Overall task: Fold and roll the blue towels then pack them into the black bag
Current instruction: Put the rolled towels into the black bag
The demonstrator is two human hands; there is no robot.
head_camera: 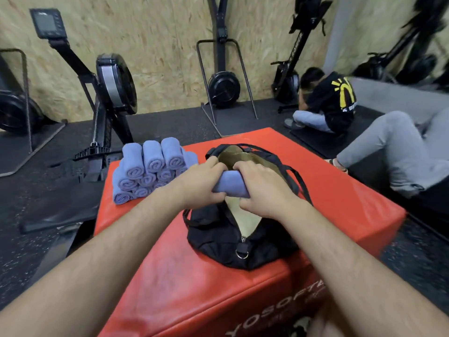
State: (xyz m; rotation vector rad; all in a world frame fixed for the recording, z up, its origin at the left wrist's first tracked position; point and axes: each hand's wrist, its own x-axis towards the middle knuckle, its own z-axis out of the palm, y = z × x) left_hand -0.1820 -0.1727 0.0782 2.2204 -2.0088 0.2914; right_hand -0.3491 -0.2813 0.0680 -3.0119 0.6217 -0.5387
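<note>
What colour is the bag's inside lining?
Tan lining inside the black bag; the head view shows it best.

Gym corner, red box up front.
Rowers line the chipboard wall; one person sits hunched, another's grey-trousered legs at right.
</note>
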